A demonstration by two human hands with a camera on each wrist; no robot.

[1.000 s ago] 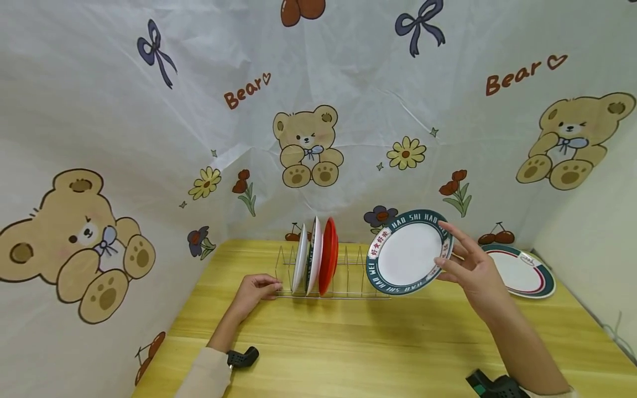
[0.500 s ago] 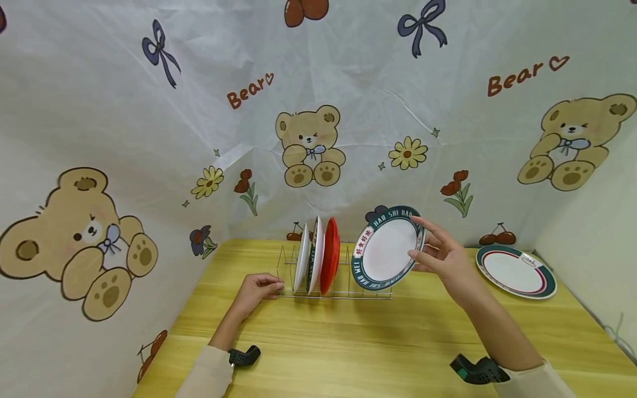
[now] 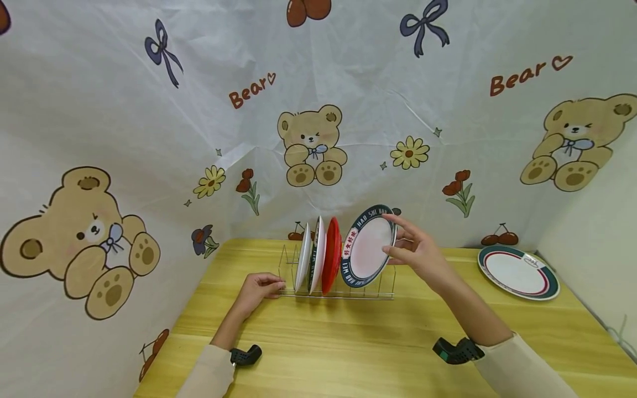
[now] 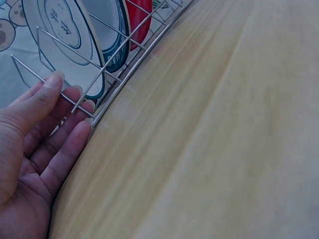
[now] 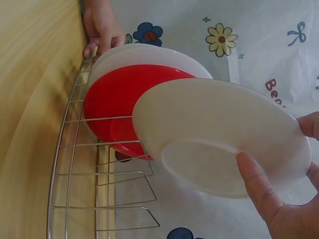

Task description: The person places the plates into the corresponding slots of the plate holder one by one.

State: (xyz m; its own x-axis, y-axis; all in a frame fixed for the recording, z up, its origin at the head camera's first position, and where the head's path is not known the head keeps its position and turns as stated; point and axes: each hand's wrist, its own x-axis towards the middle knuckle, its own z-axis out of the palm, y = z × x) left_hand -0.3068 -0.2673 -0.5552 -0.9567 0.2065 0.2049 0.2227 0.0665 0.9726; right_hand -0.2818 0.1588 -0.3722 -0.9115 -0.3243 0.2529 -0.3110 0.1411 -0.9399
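My right hand [image 3: 418, 254] pinches the right edge of a white plate [image 3: 367, 247] with a dark green lettered rim, tilted above the wire dish rack [image 3: 370, 297]. In the right wrist view the plate's pale underside [image 5: 219, 129] shows, fingers spread against it. Just left of it, a red plate [image 3: 332, 257] stands upright in the rack, beside a white plate with a dark patterned face [image 3: 317, 257] and another white plate [image 3: 302, 258]. At the rack's left end my left hand [image 3: 256, 293] grips the wire, thumb and fingers around it in the left wrist view.
A white oval plate [image 3: 518, 272] with a green and red rim lies flat on the wooden table [image 3: 318, 348] at the right. Behind the table hangs a bear-printed cloth [image 3: 368, 110]. Vacant wire slots [image 5: 109, 191] show on the rack's right side.
My right hand has carried the green-rimmed plate leftward to the rack, close to the red plate, and turned it more edge-on. The left hand keeps its hold on the rack.
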